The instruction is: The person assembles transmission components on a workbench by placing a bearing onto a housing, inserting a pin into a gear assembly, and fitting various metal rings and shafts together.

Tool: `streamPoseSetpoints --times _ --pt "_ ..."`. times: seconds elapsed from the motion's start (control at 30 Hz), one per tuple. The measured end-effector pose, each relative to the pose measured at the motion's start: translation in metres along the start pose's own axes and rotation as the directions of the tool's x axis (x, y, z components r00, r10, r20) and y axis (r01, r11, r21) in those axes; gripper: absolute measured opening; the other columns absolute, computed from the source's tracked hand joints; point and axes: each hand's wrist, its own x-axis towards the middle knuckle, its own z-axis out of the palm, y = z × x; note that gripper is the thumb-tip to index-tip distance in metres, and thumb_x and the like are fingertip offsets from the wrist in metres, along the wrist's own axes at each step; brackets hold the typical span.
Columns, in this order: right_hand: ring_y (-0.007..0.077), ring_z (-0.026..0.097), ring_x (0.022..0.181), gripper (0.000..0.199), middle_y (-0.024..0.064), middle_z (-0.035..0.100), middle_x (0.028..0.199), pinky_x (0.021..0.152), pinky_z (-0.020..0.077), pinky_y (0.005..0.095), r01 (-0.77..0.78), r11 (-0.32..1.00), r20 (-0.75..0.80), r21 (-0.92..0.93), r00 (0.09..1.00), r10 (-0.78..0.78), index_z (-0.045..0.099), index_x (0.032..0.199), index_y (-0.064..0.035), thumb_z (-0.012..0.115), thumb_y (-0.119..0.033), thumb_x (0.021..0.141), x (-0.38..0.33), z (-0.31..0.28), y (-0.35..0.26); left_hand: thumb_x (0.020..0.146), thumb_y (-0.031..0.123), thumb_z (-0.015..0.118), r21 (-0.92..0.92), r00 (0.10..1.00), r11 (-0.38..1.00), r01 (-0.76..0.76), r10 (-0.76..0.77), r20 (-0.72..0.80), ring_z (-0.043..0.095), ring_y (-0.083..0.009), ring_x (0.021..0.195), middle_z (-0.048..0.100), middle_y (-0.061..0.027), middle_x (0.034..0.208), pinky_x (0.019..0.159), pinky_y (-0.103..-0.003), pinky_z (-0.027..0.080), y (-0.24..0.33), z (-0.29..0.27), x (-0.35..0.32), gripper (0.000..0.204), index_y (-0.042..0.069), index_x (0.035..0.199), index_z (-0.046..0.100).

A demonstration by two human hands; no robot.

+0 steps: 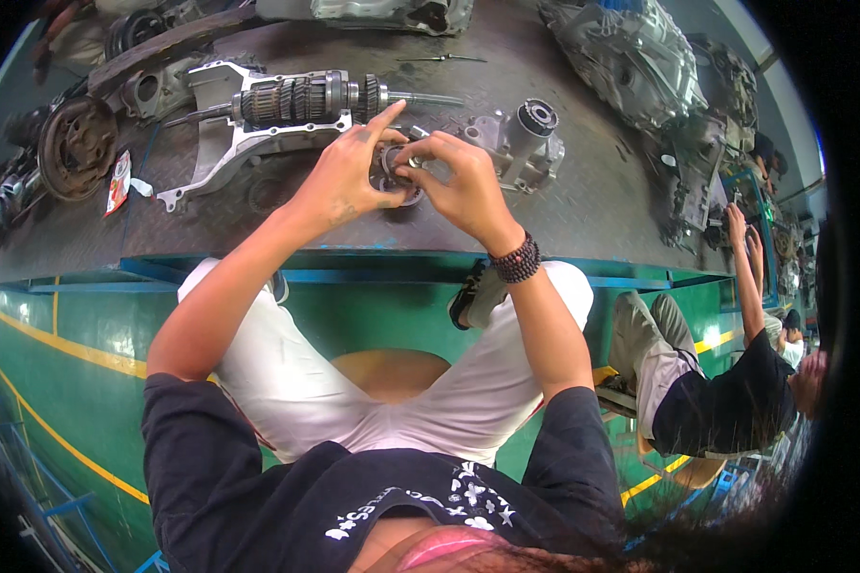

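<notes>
A dark steel workbench (pixel 564 205) with a blue-painted front edge fills the upper half of the view, above a green floor (pixel 86 315) marked with yellow lines. At the bench's far right lies a large cast aluminium gearbox housing (pixel 631 57); a second housing (pixel 392 11) sits at the top edge. Left of centre, a gear shaft assembly (pixel 306 98) with stacked toothed gears lies on its side in a pale aluminium carrier plate (pixel 220 143). A rusty brake disc (pixel 76 143) rests at the left end of the bench, with a small red and white packet (pixel 118 181) just beside it. Right of the hands stands a grey cast bracket with a cylindrical bush (pixel 530 134).

The person sits at the bench in white trousers and a dark shirt. Another person (pixel 726 382) in a dark shirt sits well to the right, arms raised toward the bench's far end.

Both hands meet over the bench near its front edge, holding a small round bearing-like metal ring (pixel 398 170) between them. The left hand (pixel 339 177) cups it from the left with the index finger stretched upward toward the shaft. The right hand (pixel 463 181), a dark bead bracelet (pixel 516 260) on its wrist, pinches the ring's top with curled fingertips. The ring is mostly hidden by the fingers, so its exact form cannot be told.
</notes>
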Motion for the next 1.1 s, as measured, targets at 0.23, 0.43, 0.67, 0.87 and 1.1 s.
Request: streamPoseSetpoints --times 0.23,0.43,0.67,0.87,1.1 --pt "0.0299 0.066 0.087 0.02 0.0119 0.071 0.093 0.077 0.0523 0.037 0.057 0.986 0.002 -0.154 0.998 -0.058 0.076 0.106 -0.0052 0.077 -0.005 0.086 0.007 -0.025 -0.002 0.071 0.022 0.089 0.097 0.997 0.993 -0.07 0.073 -0.033 0.066 -0.031 0.11 0.069 -0.0117 0.128 0.104 -0.041 0.053 -0.004 -0.002 -0.001 0.107 0.02 0.162 0.032" --pt "0.0316 0.068 0.084 0.02 0.0137 0.071 0.092 0.077 0.0527 0.038 -0.003 0.999 -0.064 -0.044 0.998 0.001 0.075 0.107 -0.0037 0.076 -0.004 0.087 0.002 -0.008 -0.003 0.072 0.019 0.088 0.062 0.999 0.997 -0.048 0.047 0.021 0.062 -0.0346 0.115 0.069 -0.0129 0.121 0.104 -0.044 0.05 0.014 0.005 -0.005 0.103 0.015 0.16 0.034" --pt "0.0334 0.067 0.083 0.021 0.0136 0.07 0.092 0.074 0.0528 0.0378 -0.001 0.984 -0.046 -0.18 0.999 -0.007 0.075 0.107 -0.0029 0.075 0.0 0.086 0.009 -0.03 -0.003 0.071 0.019 0.089 0.062 0.996 0.996 -0.06 0.063 -0.057 0.061 -0.0343 0.115 0.07 -0.0115 0.121 0.103 -0.043 0.05 0.011 0.003 -0.005 0.106 0.012 0.161 0.032" --pt "0.0359 0.069 0.086 0.021 0.0147 0.069 0.093 0.077 0.0545 0.0414 0.042 0.996 0.054 0.083 0.997 -0.046 0.074 0.108 -0.003 0.072 -0.003 0.087 0.009 -0.016 -0.009 0.07 0.023 0.091 0.088 0.999 0.996 -0.023 0.026 -0.035 0.062 -0.0344 0.114 0.071 -0.0115 0.122 0.104 -0.044 0.049 0.007 0.004 -0.004 0.11 0.012 0.162 0.03" --pt "0.0314 0.067 0.081 0.021 0.0137 0.07 0.089 0.074 0.0524 0.0389 0.047 0.996 -0.083 -0.076 0.995 -0.053 0.076 0.106 -0.0047 0.076 -0.002 0.085 0.008 -0.01 -0.005 0.07 0.024 0.094 0.111 0.999 0.993 -0.036 0.039 -0.028 0.068 -0.0304 0.115 0.072 -0.0133 0.124 0.102 -0.04 0.054 0.013 0.01 -0.007 0.112 0.017 0.162 0.031"
